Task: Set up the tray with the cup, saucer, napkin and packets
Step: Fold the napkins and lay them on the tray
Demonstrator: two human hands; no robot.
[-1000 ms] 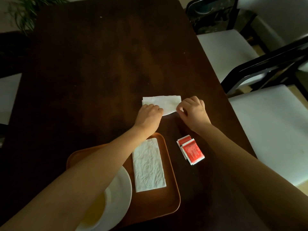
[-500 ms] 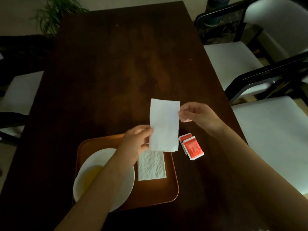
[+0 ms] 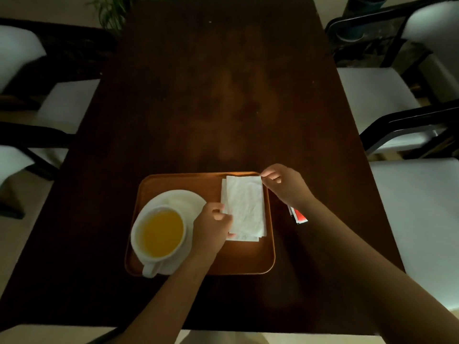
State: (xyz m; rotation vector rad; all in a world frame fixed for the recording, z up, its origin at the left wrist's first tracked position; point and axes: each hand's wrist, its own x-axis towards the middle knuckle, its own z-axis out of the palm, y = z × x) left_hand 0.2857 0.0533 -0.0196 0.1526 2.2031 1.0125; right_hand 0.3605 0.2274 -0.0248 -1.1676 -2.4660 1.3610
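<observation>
Orange tray (image 3: 248,259) is sitting on the dark wood surface (image 3: 223,95), near edge. White saucer (image 3: 183,199) is resting on the tray's left half, w/ white cup (image 3: 159,234) of yellow liquid on it, handle pointing toward the near tray rim. Top napkin (image 3: 246,207) is lying on the tray's right half, stacked over a 2nd napkin (image 3: 224,192) whose edges are peeking out at left and bottom. Left hand (image 3: 211,227) is pinching the top napkin's near-left edge; right hand (image 3: 285,184) is pinching its far-right corner, thumb and forefinger closed on it. Red/white packets (image 3: 299,216) are lying off the tray, just beside its right rim, partly hidden under the right wrist. White-cushioned chairs (image 3: 377,95) are flanking the surface.
</observation>
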